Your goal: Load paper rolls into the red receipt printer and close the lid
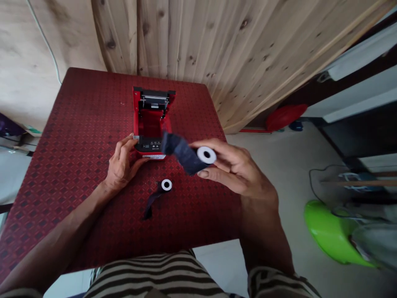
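Observation:
A red and black receipt printer point(151, 145) stands on the table with its lid point(154, 97) raised and its red paper bay showing. My left hand point(121, 163) grips the printer's front left corner, fingers on the upper edge and thumb along the front. In my right hand point(237, 169), fingers and thumb pinch a paper roll point(192, 161) with a white end, a dark core hole and a dark outer side. Its loose strip trails left, by the printer's right front corner. A second, similar roll point(166, 185) lies on the table nearer me, its dark tail stretched down-left.
The table point(93, 107) has a dark red patterned cover. Beyond it rises a wooden plank wall point(192, 41). To the right on the floor are a green plastic object point(331, 236), a cable and a red rounded object point(285, 117).

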Demonstrator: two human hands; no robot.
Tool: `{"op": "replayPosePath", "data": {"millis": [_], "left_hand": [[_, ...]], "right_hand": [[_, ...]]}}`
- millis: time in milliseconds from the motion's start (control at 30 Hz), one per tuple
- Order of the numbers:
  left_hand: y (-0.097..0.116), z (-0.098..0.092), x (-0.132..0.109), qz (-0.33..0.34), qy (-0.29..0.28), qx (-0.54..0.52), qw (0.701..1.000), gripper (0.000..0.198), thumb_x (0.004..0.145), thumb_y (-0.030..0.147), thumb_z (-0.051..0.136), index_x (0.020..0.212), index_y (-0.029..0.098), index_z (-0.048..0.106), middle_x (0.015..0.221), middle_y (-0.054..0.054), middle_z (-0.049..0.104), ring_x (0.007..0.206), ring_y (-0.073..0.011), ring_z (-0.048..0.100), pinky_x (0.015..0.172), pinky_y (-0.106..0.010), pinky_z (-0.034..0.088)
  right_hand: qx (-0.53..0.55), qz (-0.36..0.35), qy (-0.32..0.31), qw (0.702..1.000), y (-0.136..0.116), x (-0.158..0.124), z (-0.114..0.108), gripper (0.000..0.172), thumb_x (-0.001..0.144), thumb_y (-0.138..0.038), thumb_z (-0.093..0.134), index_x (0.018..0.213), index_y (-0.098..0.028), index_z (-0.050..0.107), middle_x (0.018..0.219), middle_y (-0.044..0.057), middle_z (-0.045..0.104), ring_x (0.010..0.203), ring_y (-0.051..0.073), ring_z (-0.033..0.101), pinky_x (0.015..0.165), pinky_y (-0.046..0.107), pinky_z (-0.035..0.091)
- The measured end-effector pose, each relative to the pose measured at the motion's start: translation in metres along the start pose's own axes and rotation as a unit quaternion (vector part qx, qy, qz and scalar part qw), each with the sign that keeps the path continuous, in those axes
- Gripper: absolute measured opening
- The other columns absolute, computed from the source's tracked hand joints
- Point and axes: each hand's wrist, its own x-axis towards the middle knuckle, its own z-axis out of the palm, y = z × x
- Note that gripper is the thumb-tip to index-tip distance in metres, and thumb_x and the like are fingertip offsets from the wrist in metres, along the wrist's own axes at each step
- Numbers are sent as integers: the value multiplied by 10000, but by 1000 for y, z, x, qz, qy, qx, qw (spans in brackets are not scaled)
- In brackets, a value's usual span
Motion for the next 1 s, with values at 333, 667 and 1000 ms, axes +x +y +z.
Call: {"op": "replayPosePath", "data": {"millis": [333,667,1000], "left_hand": [[3,-4,-4,-31,-37,-41,998,575,1023,274,615,1549,201,396,1497,-184,566,1377,-262,625,1087,-407,628],[2,-3,-3,-22,-27,-47,998,577,1018,240,602,1555,222,391,1476,-162,585,1421,-267,594,1121,-419,612],[4,-3,-2,-27,-25,-39,999,580,1038,299,618,1562,243,377,1469,-158,590,1401,-264,615,1114,-417,622]], "right_hand": [[-291,-64,-174,939,12,124,32,300,891,-89,538,1155,-194,635,1163,77,750,1053,224,680,1015,386,496],[-284,-60,-195,937,33,147,41,280,919,-137,584,1187,-155,662,1185,110,767,1084,236,696,995,387,499],[-133,30,-185,973,43,156,28,208,859,-210,772,1003,-187,624,906,10,739,847,188,683,799,333,493]]}}
